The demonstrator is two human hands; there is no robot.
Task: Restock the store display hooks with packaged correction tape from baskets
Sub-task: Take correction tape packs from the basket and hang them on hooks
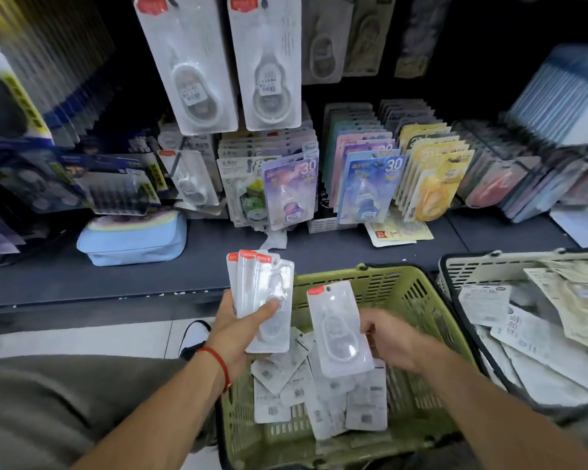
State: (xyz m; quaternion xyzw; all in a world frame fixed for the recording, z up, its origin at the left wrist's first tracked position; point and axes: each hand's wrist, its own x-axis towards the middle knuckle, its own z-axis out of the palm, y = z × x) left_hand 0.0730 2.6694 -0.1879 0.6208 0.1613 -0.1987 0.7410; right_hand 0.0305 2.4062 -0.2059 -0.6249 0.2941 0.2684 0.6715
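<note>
My left hand [241,329] grips a fanned stack of clear correction tape packs with red tops [260,286], held upright over the left rim of the green basket [418,296]. My right hand [389,337] pinches one more such pack [338,329] by its right edge, above the basket. Several more packs [323,398] lie loose on the basket's floor. Two packs of the same kind [269,62] hang from display hooks at the top centre.
A white basket [489,262] full of other packaged goods stands at the right. The dark shelf [201,262] carries a light blue pouch [133,239] and rows of coloured correction tape packs [370,184]. My knee and shoe show at lower left.
</note>
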